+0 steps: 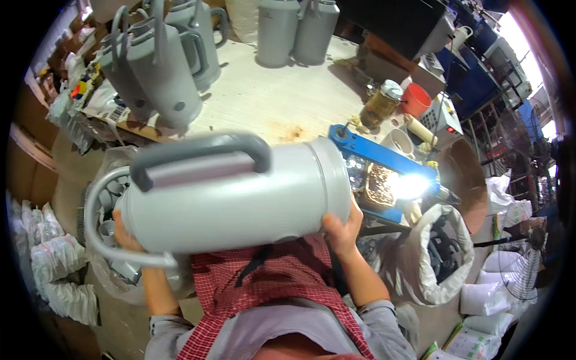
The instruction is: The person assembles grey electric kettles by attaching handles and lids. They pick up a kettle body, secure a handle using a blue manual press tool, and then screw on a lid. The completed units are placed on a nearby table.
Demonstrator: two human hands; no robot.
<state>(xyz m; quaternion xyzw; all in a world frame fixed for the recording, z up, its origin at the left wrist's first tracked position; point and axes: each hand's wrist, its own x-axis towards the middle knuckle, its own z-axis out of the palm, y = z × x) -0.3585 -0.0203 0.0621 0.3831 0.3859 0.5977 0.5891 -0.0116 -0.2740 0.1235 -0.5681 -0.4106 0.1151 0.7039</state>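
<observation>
A large grey jug (234, 201) lies sideways across my front, lifted off the table and slightly blurred. Its dark grey side handle (201, 153) faces the table, and a pale carrying loop (95, 216) hangs at its left end. My left hand (127, 233) grips the neck end, its fingers partly behind the body. At the base end, my right hand (343, 231) wraps round the rim with the thumb on the near side. Just beyond the base stands a blue metal fixture (384, 150) with a bright lamp (411, 185) by it.
More grey jugs (165, 78) stand on the pale worktable (258, 99) at the left and back. A glass jar (382, 105), a red cup (415, 99) and a white control box (443, 120) sit to the right. A white sack (423, 264) of dark parts stands at my right.
</observation>
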